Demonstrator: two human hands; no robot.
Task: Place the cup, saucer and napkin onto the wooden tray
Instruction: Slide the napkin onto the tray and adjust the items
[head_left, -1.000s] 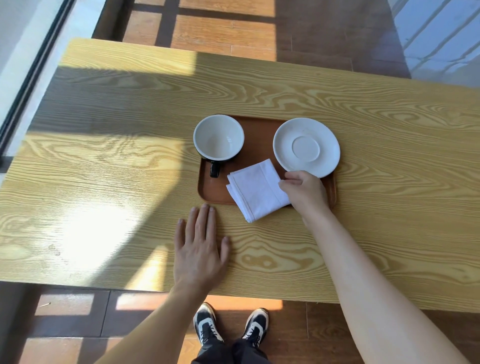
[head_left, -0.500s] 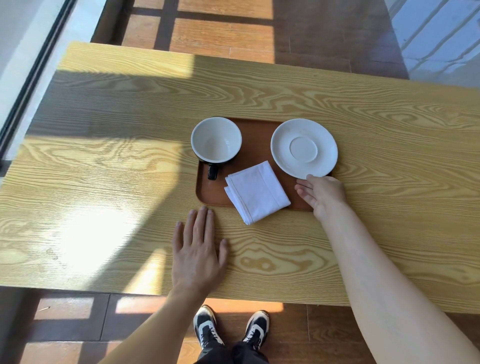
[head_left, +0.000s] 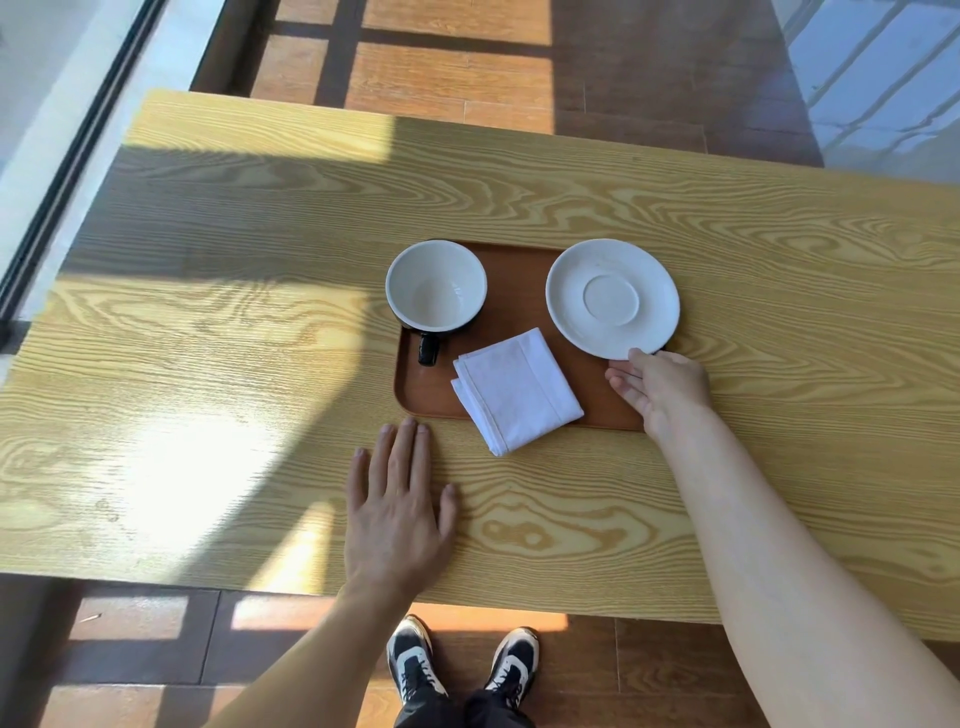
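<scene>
R hand (head_left: 662, 387) has its grip spread loose, fingertips touching the near rim of the white saucer (head_left: 613, 297), nothing pinched. The saucer sits just beyond it on the wooden tray (head_left: 511, 291); the folded napkin (head_left: 517, 389) lies just left of that hand w/ a near corner hanging over the tray edge, and the cup (head_left: 436, 286) stands farther left on the tray, handle toward the person. L hand (head_left: 397, 512) lies flat on the bench (head_left: 208, 338), fingers spread, just short of the tray's near edge.
</scene>
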